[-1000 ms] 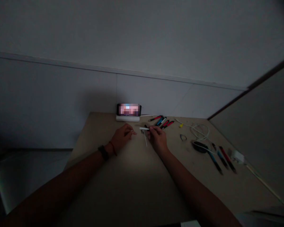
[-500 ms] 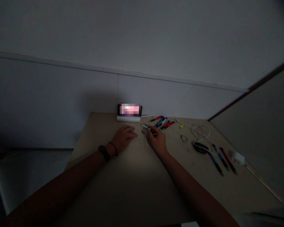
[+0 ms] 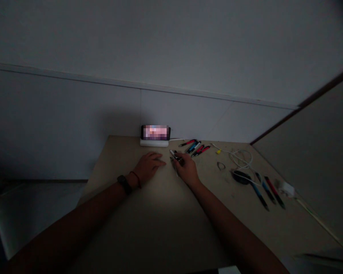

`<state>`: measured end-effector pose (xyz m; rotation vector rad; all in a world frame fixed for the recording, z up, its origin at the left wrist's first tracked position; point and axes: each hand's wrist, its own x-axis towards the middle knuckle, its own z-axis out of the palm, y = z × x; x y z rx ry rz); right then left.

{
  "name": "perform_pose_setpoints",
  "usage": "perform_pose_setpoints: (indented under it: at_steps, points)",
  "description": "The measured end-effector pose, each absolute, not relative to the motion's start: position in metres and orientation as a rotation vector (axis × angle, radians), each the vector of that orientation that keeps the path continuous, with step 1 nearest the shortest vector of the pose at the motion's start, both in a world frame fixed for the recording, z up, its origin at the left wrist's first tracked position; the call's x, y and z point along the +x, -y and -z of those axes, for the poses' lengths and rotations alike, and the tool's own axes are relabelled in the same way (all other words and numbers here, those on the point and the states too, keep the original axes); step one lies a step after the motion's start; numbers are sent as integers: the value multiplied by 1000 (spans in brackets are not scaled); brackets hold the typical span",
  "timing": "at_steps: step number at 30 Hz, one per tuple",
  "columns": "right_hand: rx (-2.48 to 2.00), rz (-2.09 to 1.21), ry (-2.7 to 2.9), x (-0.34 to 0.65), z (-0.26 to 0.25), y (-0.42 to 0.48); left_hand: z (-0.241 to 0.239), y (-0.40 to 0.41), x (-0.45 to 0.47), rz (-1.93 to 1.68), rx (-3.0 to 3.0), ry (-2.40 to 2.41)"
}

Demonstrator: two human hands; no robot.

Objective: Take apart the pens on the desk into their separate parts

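Probably light, stiff and slightly slick, best pinched mid-barrel, that 1 white-tipped pen [image 3: 172,152] pokes out beyond the curled, pinching fingertips of the right hand [image 3: 187,167], while, from where I stand, the left hand [image 3: 149,166] lies loosely spread nearby, seemingly holding nothing.

Dimly lit indoor room; home or office cannot be determined. Desk-type workspace indicated: plain tabletop [image 3: 160,217] against pale wall [image 3: 177,110] at 12 o'clock. On the tabletop: lit phone [image 3: 156,133] at 11, pens [image 3: 204,150] toward 1, coiled white cable [image 3: 242,166] at 2, white plug-like block [image 3: 287,188] at 3.
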<state>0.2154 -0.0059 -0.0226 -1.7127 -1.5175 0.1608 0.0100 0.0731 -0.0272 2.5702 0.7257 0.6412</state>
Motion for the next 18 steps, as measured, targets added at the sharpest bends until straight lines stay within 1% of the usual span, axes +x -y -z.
perform_pose_setpoints:
  at_steps: [18]
  points:
    - [-1720,-184,1497,216,24,5,25,-72,10,-737,2489,-687]
